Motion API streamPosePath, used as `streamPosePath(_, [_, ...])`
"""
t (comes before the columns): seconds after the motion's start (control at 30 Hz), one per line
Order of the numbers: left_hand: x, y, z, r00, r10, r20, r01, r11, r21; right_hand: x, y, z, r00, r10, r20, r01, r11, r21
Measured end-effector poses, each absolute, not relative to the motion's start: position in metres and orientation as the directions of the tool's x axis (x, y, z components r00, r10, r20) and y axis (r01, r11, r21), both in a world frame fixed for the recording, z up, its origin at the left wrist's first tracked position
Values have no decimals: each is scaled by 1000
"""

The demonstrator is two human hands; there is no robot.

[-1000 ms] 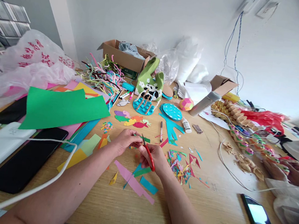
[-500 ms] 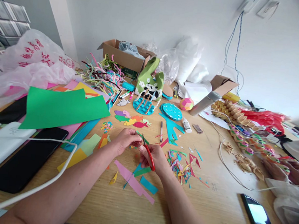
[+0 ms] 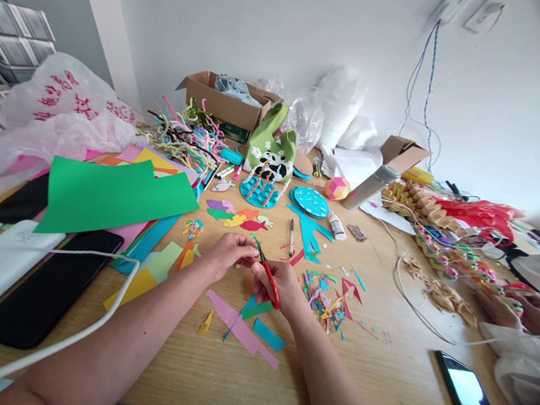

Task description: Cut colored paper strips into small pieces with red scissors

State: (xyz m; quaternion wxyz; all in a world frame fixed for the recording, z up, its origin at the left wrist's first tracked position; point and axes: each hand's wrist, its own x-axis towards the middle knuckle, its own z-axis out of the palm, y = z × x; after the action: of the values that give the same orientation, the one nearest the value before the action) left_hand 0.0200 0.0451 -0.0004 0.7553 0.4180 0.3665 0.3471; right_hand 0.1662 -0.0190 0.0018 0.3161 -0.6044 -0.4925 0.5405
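Note:
My right hand (image 3: 275,286) is closed on the handles of red-handled scissors (image 3: 269,279), whose dark blades point up and away. Just left of the blades, my left hand (image 3: 229,256) pinches a small green piece of paper, mostly hidden by the fingers; a bit of green (image 3: 257,242) shows by the blade tips. Colourful paper fish (image 3: 240,219) lie beyond my hands. Nearer me are a pink paper strip (image 3: 234,326) and a blue strip (image 3: 269,335). A heap of paper scraps (image 3: 327,303) lies right of my right hand.
Green paper (image 3: 117,200), a black phone (image 3: 49,286) and a white power bank (image 3: 3,272) lie left. Farther back are a green panda bag (image 3: 270,148) and a metal bottle (image 3: 371,187). Another person's hands (image 3: 522,309) hold something at far right, beyond a lit phone (image 3: 473,400).
The green paper has shifted at my left fingertips, and less of it shows beside the blades. Both hands stay in nearly the same place.

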Motion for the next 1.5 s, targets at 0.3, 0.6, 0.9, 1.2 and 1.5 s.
streamPosePath(0.3, [19, 45, 2, 510, 819, -263, -204, 412, 888, 166, -20, 5, -74, 935, -348, 262, -318, -911])
streamPosePath(0.6, [18, 46, 2, 480, 830, -284, -256, 442, 860, 165, -20, 5, -66, 931, -358, 279, -328, -903])
streamPosePath(0.9, [19, 46, 1, 493, 826, -273, -242, 431, 869, 165, -21, 6, -72, 936, -344, 256, -317, -913])
streamPosePath(1.2, [18, 47, 1, 482, 829, -283, -264, 446, 855, 165, -20, 6, -77, 933, -352, 261, -322, -910])
streamPosePath(1.5, [19, 45, 3, 481, 828, -290, -261, 450, 854, 164, -20, 6, -64, 934, -352, 248, -327, -912])
